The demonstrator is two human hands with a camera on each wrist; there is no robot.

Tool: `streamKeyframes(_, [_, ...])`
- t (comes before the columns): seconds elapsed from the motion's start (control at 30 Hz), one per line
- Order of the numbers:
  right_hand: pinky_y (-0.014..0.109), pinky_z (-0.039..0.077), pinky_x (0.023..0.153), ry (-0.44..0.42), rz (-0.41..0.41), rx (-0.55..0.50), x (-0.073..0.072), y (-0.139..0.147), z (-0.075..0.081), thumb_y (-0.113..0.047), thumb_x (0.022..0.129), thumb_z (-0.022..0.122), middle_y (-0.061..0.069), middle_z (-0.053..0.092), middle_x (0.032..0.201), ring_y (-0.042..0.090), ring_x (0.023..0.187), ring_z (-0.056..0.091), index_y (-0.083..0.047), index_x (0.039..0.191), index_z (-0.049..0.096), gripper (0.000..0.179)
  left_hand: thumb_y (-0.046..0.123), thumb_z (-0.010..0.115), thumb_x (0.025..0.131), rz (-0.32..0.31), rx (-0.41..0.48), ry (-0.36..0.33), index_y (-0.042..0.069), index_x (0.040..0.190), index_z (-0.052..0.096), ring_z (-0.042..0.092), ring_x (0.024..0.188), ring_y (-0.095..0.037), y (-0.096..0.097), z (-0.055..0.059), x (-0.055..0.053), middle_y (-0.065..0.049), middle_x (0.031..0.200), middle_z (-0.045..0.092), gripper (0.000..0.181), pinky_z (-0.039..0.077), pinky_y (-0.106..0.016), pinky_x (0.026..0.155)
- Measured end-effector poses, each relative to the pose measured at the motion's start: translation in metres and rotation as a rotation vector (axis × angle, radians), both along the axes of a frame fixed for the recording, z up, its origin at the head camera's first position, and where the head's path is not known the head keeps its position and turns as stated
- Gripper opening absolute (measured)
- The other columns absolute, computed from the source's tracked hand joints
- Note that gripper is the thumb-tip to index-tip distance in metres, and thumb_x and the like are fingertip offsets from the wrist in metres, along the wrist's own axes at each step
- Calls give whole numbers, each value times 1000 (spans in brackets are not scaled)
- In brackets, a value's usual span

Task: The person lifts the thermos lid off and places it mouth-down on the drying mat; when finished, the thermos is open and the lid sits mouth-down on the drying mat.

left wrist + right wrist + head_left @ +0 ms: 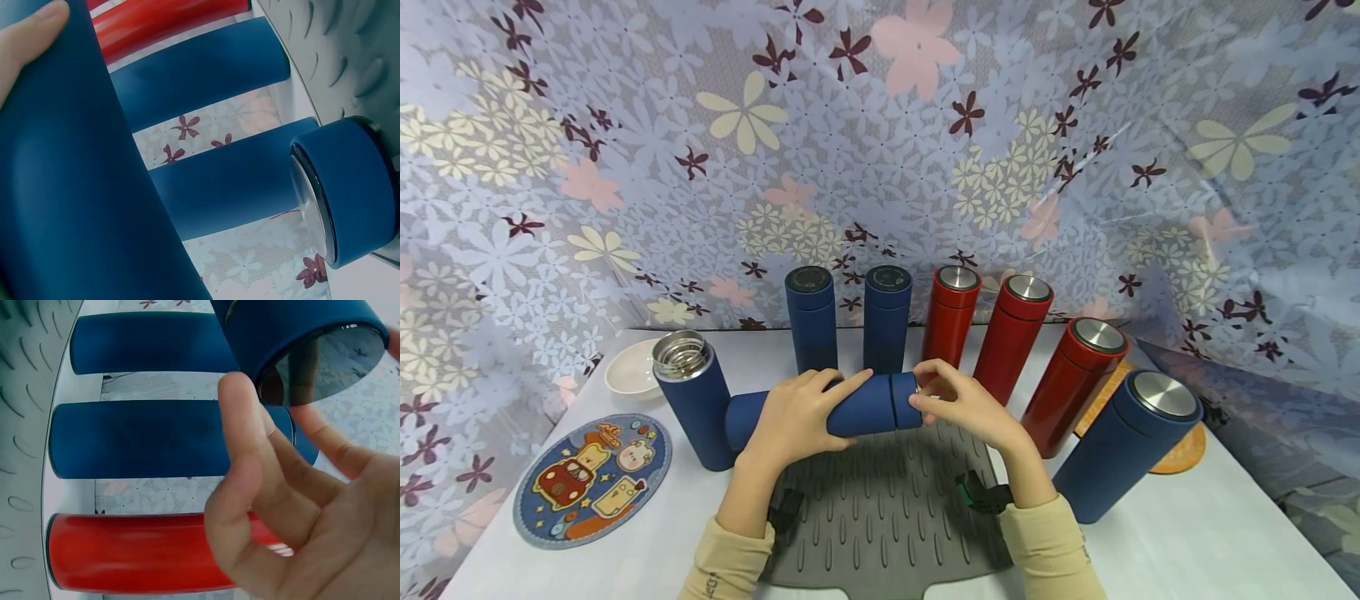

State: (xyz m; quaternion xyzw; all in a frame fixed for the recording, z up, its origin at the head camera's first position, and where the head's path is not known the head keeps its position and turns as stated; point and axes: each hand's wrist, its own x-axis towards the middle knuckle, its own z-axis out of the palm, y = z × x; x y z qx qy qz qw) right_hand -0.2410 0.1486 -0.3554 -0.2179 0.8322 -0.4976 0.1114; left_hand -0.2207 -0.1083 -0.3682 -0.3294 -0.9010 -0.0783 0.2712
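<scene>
My left hand (805, 412) grips a blue thermos flask (865, 406) that lies level across the middle, above the grey mat. At its right end is the lid (907, 400), with my right hand (958, 404) curled about it, thumb and fingers at the rim. In the right wrist view the lid's shiny top (331, 365) faces that palm. An uncapped blue flask (696, 400) stands left of the held one, its steel threaded neck bare. A loose blue lid with a silver disc (350, 190) sits on its side by the mat's edge in the left wrist view.
The grey textured mat (880, 517) lies under my hands. Two blue flasks (811, 325) stand behind, with three red flasks (951, 321) to their right and a large blue flask (1127, 442) nearer. At left are a white bowl (632, 369) and a round cartoon mat (592, 481); an orange mat (1180, 450) is at right.
</scene>
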Motion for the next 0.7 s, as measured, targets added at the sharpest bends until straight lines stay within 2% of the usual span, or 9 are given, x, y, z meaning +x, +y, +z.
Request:
streamKeyframes(0.1, [37,50,78,23,50,-47,-1,2,-2,-25,85,65,16,56,110,25,85,61,-9,128,43,50,50,82,57,-3,6,4,27,133,51,60,79,-18,0,-1,-1,-2,98,63,86,52,-33,65])
streamKeyframes(0.23, [37,50,81,56,91,-56,-2,5,-3,-22,81,70,17,51,118,24,91,60,-13,132,39,60,52,81,58,-2,5,4,27,133,51,60,79,-18,-1,-2,-1,-2,99,63,85,52,-34,64])
streamKeyframes(0.37, [42,49,84,62,94,-45,-2,6,-4,-21,79,73,16,47,123,27,98,58,-17,138,34,71,52,81,58,1,-1,11,28,133,51,60,79,-17,-1,-3,-2,-2,99,63,84,52,-33,64])
streamKeyframes(0.47, [46,48,86,63,65,-11,-2,5,-3,-25,84,67,16,46,126,30,102,56,-18,140,33,65,51,81,58,-3,0,21,28,132,52,60,78,-17,0,-2,-2,-2,98,63,84,52,-33,63])
streamKeyframes(0.6, [40,50,78,21,-14,52,-1,0,0,-38,94,50,14,57,112,26,87,62,-13,135,39,50,50,82,57,-11,2,32,27,132,53,60,77,-17,0,-2,-2,-2,97,63,84,52,-33,63])
streamKeyframes(0.7, [36,50,72,-24,-53,88,0,-2,1,-44,94,47,11,63,94,20,73,64,-10,129,46,49,50,82,57,-15,-1,37,27,132,53,60,77,-17,1,-2,-2,-2,97,63,84,52,-33,63])
